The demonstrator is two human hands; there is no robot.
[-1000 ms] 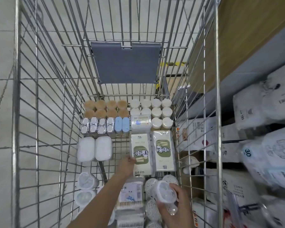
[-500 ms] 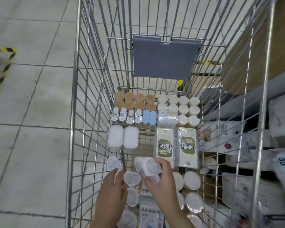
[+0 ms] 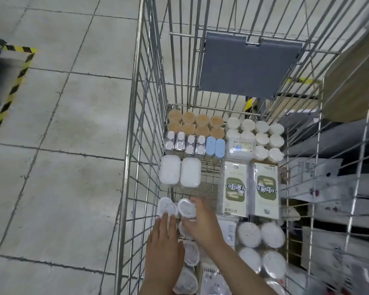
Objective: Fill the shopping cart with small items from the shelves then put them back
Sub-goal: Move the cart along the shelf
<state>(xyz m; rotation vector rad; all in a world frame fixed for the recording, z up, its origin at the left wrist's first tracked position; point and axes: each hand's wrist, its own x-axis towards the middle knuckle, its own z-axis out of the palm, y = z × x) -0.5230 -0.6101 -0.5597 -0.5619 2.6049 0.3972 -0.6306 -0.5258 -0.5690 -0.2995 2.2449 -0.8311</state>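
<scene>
We see the cart (image 3: 136,133), wire mesh, packed in neat rows: tan-lidded jars (image 3: 195,124) and white-lidded jars (image 3: 262,135) at the far end, silver tins (image 3: 184,144), two blue cases (image 3: 215,147), two white boxes (image 3: 180,173), two green-labelled packs (image 3: 250,188) flat on the right. Round clear tubs (image 3: 261,248) sit near-right.

Our left hand (image 3: 164,245) lies fingers straight, tips touching tub A (image 3: 166,206). Our right hand (image 3: 202,222) curls round tub B (image 3: 186,208), just beside tub A, at the cart's near-left. More tubs line up below them.

Grey tiled floor (image 3: 62,145) to the left, hazard tape (image 3: 11,90) on it; shelves (image 3: 339,188) of white bags to the right.

Versus 0.5 s ago: the right hand's tub was held tilted in mid-cart; now it stands next to tub A. The view has shifted left.
</scene>
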